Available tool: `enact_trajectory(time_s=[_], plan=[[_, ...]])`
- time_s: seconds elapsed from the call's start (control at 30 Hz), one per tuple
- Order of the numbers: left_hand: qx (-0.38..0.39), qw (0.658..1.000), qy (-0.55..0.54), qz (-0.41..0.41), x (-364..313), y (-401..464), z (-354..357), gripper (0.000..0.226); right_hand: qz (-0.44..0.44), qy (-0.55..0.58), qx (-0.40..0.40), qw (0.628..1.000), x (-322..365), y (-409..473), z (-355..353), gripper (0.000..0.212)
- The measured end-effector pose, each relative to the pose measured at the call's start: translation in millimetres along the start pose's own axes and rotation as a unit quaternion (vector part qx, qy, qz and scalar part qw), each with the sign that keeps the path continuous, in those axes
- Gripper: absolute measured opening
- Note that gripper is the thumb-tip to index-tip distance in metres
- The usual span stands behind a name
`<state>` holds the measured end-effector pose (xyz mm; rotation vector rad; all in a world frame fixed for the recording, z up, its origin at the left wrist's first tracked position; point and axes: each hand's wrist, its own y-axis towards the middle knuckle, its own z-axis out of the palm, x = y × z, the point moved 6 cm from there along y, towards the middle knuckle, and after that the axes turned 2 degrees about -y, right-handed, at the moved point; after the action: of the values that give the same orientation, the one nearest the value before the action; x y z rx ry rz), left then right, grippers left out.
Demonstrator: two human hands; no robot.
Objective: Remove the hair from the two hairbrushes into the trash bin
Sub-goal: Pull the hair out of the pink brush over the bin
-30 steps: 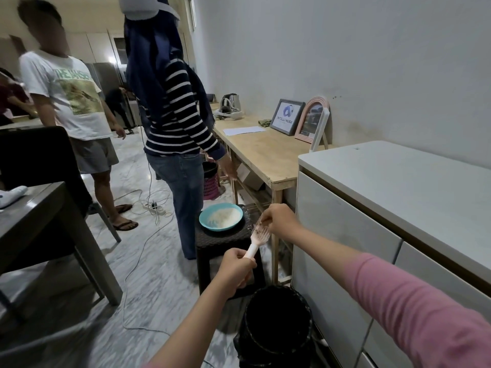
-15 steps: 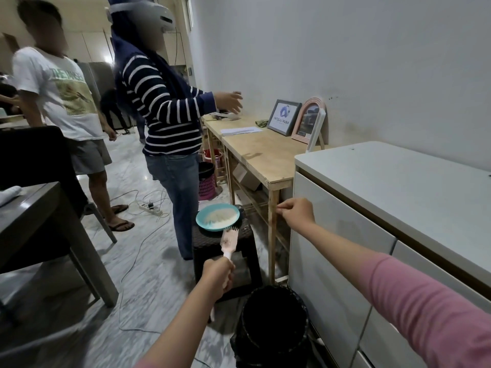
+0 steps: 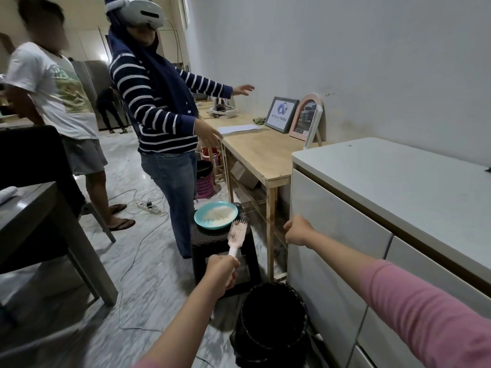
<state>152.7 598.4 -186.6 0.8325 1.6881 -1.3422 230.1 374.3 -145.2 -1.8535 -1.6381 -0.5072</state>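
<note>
- The left hand [image 3: 221,270] grips the handle of the pink hairbrush [image 3: 236,236], fingers curled round it, with the head pointing up and away from the person.
- Dark hair shows among the bristles near the top of the head.
- The right hand [image 3: 299,231] hangs to the right of the brush, apart from it, fingers curled. Whether it pinches a tuft of hair I cannot tell.
- The black trash bin [image 3: 273,314] stands on the floor below and between both hands, nearer the person than the brush head.
- Judging by this, the right hand is the nearer one to pluck at the bristles, then drop the hair down into the bin.
- Only one brush is in view.
</note>
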Motion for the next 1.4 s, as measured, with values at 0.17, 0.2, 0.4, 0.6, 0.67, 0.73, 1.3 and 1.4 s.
enact_trajectory(time_s=[0.17, 0.2, 0.4, 0.6, 0.67, 0.73, 1.3, 1.4], plan=[[0.016, 1.0, 0.001, 0.0, -1, 0, 7, 0.01, -0.023, 0.034, 0.044, 0.998, 9, 0, 7, 0.061], [0.019, 1.0, 0.001, 0.0, -1, 0, 8, 0.01, -0.03, 0.043, 0.047, 0.998, 12, -1, 7, 0.065], [0.032, 0.999, 0.017, 0.009, -5, -6, 16, 0.01, -0.086, 0.081, -0.013, 0.993, 29, -1, 4, 0.06], [0.073, 0.995, 0.051, 0.037, -6, -14, 31, 0.006, -0.171, 0.013, -0.051, 0.984, 62, -7, 5, 0.05], [0.084, 0.992, 0.069, 0.057, -8, -18, 36, 0.006, -0.179, -0.021, -0.048, 0.982, 68, -5, 8, 0.049], [0.086, 0.99, 0.079, 0.076, -10, -21, 38, 0.006, -0.181, -0.062, -0.066, 0.979, 71, -2, 8, 0.04], [0.035, 0.998, 0.058, 0.006, 6, -7, 21, 0.005, -0.187, -0.196, -0.151, 0.951, 62, 4, -9, 0.01], [0.017, 0.999, 0.05, 0.0, 12, -2, 14, 0.006, -0.177, -0.176, -0.168, 0.954, 57, 5, -17, 0.009]])
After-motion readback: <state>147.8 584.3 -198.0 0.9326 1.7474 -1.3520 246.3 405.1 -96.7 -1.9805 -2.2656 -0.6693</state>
